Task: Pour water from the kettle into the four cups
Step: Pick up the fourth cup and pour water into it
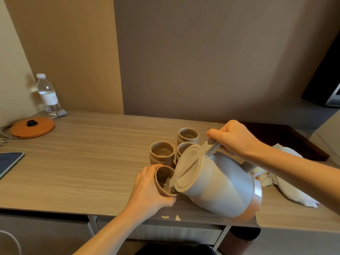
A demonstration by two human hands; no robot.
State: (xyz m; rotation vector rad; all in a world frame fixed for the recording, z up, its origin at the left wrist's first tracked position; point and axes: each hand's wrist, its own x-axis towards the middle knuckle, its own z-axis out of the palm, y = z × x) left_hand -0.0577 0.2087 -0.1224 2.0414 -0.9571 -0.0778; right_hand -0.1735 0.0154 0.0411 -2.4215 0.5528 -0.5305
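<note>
kettle [217,184] tips into held cup [162,174]; three cups [162,151] just behind, towel [294,192] beside.

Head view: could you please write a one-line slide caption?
The right hand tilts the kettle, pouring water into the cup the left hand grips, three cups standing behind.

Left hand [147,190] (arm from 7 o'clock) hugs a cup [161,174]; right hand [233,138], from 4 o'clock, grips the kettle [217,184].

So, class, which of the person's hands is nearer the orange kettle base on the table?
Left. The left hand, gripping a tilted cup, lies right of the orange base and nearer the camera; the right hand holds the kettle handle, farther right.
</note>
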